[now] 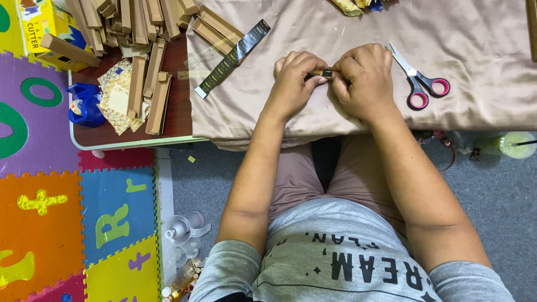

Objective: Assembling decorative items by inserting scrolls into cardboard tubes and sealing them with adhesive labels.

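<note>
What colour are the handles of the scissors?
The scissors have pink and black handles, seen in the head view.

A single head-worn camera looks almost straight down from above the seated person, close enough that their grey shirt fills the lower centre of the frame. It faces forward over the lap to the beige cloth-covered tabletop (313, 120) across the top, with the colourful foam floor mat (50, 223) at left.

Beige cloth (313, 33) covers the dark brown bench (173, 106); scissors (417, 81) have pink-and-black handles; the strip (232, 59) looks black with gold print; foam floor mat (61, 223) is multicoloured.
</note>
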